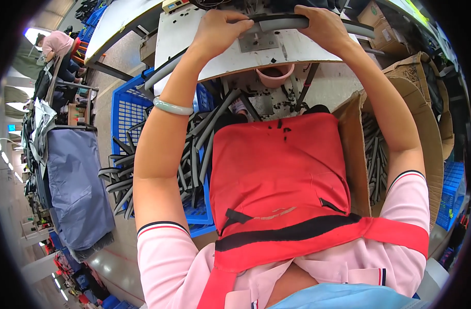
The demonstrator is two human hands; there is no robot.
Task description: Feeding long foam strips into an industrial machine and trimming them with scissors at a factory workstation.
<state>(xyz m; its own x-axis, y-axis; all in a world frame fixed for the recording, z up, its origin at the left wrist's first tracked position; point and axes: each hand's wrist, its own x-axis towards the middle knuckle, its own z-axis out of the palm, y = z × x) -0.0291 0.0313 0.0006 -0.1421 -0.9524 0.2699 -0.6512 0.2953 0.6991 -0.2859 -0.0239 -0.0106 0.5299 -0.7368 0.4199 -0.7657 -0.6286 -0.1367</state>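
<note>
Over the white table, you're handling a grey-and-black strip that is looking light, bendy and hard to break, so pinching its edges should be working best. Your left hand is pinching it; your right hand, toward the table's right side, is gripping it too. Its middle is spanning your grips, its ends running past both.
</note>
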